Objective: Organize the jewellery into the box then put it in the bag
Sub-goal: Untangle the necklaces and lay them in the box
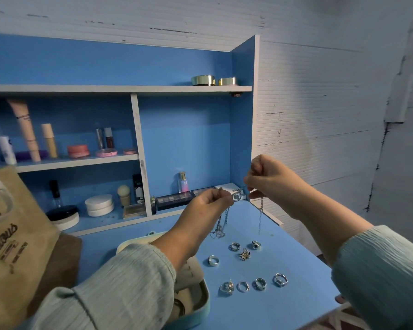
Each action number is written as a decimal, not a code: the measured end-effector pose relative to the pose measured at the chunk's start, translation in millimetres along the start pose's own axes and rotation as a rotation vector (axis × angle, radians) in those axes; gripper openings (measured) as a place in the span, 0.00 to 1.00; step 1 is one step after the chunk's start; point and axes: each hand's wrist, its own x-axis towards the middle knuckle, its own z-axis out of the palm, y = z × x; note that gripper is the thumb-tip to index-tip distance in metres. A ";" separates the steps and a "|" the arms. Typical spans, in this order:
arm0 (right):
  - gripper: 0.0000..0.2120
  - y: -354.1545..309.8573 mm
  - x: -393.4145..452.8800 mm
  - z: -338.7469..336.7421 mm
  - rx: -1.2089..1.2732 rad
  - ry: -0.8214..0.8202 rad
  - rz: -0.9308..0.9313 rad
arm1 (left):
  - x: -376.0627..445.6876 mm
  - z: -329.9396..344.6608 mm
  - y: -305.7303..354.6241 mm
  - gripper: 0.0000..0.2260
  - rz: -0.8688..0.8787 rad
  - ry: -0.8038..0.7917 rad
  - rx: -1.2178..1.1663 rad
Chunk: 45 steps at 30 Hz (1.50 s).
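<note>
A silver chain necklace (pixel 224 220) is held up above the blue worktop (pixel 296 265) between both hands. The left hand (pixel 208 206) is curled, with finger and thumb pinched on the chain near its ring-shaped pendant (pixel 236 197), and a doubled loop of chain hangs from it almost to the surface. The right hand (pixel 265 177) is also closed in a pinch on the other part of the chain, from which a loose end (pixel 261 217) dangles.

The chain is judged to be light, limp and prone to tangling or slipping through the fingers, so it is best taken near the clasp or pendant and lowered in slowly.

Silver rings (pixel 243 267) lie scattered on the worktop below the hands; they are judged small, hard and liable to roll, and are best pinched across the band.

The open jewellery box (pixel 200 303) sits under the left forearm, and the tan tote bag (pixel 12 253) stands at the left.
</note>
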 end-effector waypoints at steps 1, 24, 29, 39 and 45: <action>0.14 0.9 -0.2 -0.8 -0.031 -0.015 -0.008 | 0.2 0.0 -0.2 0.04 -0.002 0.003 -0.006; 0.19 17.1 -3.7 6.8 -0.077 -0.099 -0.049 | 3.6 -2.9 -6.4 0.04 0.106 -0.023 0.023; 0.18 15.8 -7.0 6.6 -0.167 -0.084 -0.093 | 2.5 -0.5 -6.8 0.01 0.126 0.011 0.068; 0.19 7.5 -13.5 6.1 -0.297 -0.087 -0.112 | 0.8 -0.2 -8.4 0.02 0.165 0.060 0.129; 0.17 5.9 -17.2 8.2 -0.198 -0.051 0.009 | -0.6 -0.3 -7.3 0.03 0.162 0.097 0.204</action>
